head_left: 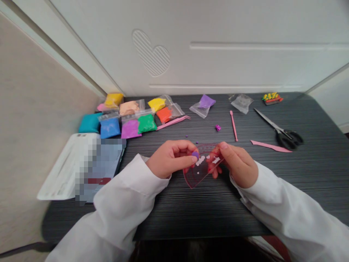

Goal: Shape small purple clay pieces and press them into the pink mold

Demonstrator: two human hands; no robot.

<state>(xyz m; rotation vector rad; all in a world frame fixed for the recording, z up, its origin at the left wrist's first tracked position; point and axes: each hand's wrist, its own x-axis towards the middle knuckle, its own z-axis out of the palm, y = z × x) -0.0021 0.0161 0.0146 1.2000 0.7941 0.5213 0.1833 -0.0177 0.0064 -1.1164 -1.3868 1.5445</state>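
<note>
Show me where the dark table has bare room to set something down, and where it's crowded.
Bare patches on the table: the front strip below the red stencil, between the left sleeve and right sleeve; and the right side, between the pink knife and right sleeve. Crowded: the back left, where coloured packets and pink tweezers lie close together.

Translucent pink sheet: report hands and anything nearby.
Right hand gripping translucent pink sheet. Left hand pinching purple piece at sheet's left side. Small purple bits just beyond the hands; scissors off right.
</note>
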